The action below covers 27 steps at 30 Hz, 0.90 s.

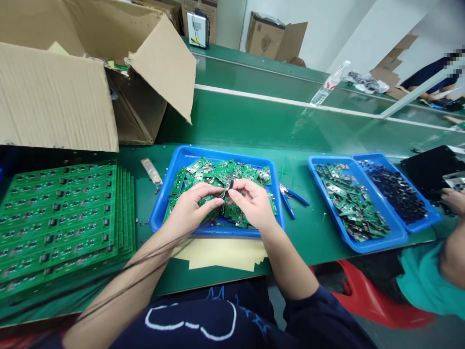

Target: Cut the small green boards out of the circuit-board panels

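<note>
My left hand (191, 208) and my right hand (252, 203) sit close together above a blue plastic tray (218, 154). Their fingertips pinch a small dark part (228, 190), too small to make out exactly. The tray holds a loose heap of small green circuit boards (225, 169), and both hands hide its middle and front. Blue-handled pliers (288, 198) lie on the green bench just right of the tray.
Stacked green circuit board panels (58, 218) fill the bench at left, below an open cardboard box (72, 87). Right stand a blue tray of boards (354, 208) and a blue tray of black parts (395, 189). A co-worker's hand (452, 201) is at far right.
</note>
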Tool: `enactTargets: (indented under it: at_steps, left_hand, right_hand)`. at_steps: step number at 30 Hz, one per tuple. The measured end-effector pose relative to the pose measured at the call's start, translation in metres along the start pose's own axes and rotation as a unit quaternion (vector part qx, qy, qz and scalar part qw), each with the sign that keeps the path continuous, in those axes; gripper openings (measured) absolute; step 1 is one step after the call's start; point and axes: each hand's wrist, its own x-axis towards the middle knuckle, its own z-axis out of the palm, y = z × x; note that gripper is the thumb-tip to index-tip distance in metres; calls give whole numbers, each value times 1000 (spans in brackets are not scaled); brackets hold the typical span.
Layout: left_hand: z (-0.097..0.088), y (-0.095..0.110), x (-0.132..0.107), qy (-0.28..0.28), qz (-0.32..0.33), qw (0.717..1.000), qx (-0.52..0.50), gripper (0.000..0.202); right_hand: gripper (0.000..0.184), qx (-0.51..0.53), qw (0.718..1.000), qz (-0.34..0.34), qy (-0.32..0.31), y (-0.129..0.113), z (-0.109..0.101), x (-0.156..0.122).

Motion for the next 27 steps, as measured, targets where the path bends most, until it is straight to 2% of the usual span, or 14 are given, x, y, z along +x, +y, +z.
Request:
enactTargets:
  at_steps: [6, 8, 11, 13, 15, 18, 20, 23, 27]
  left_hand:
    - [6, 0, 0, 37, -7, 999, -33, 33]
    - [8, 0, 0, 56, 1, 998, -31, 31]
    - [6, 1, -1, 96, 36, 995, 0, 26]
    - [4, 2, -3, 127, 67, 989, 29, 24]
    - [2, 3, -4, 146, 93, 983, 56, 24]
    - [2, 1, -5, 155, 129, 975, 96, 25]
    - [3, -2, -4, 160, 147, 969, 119, 24]
    - [4, -7, -3, 180, 166, 959, 145, 23]
    - [5, -11, -1, 204, 211, 946, 136, 24]
  right_hand:
    - [14, -1, 999, -28, 22, -1, 6, -1]
    - [11, 13, 999, -40, 8, -2, 4, 1]
    - [10, 89, 995, -34, -23, -2, -4, 5]
    - [13, 146, 989, 0, 3, -1, -10, 8]
    - [22, 177, 982, 64, 21, -1, -12, 10]
    - [31, 187, 970, 149, -48, -2, -8, 9]
    - [34, 190, 966, 157, -77, -4, -3, 6]
    - [34, 213, 964, 139, -73, -4, 2, 3]
    - [29, 302, 929, 184, -110, 2, 1, 4]
